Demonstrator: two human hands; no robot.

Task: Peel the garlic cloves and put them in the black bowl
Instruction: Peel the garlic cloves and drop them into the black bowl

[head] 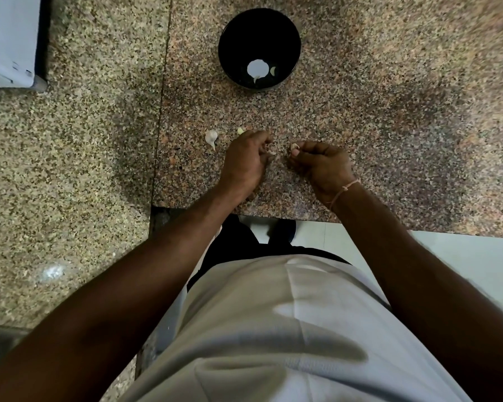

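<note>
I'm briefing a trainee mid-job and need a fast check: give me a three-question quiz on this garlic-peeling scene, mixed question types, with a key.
1. True or false: the round black bowl on the speckled granite counter holds nothing.
2. Multiple choice: the small pale garlic clove is pinched by A) the left hand, B) the right hand, C) neither.
3. Fill in: the white papery garlic piece with a stem lies on the counter to the ____ of the left hand.

Key: 1 false, a pale clove lies inside; 2 B; 3 left.
</note>
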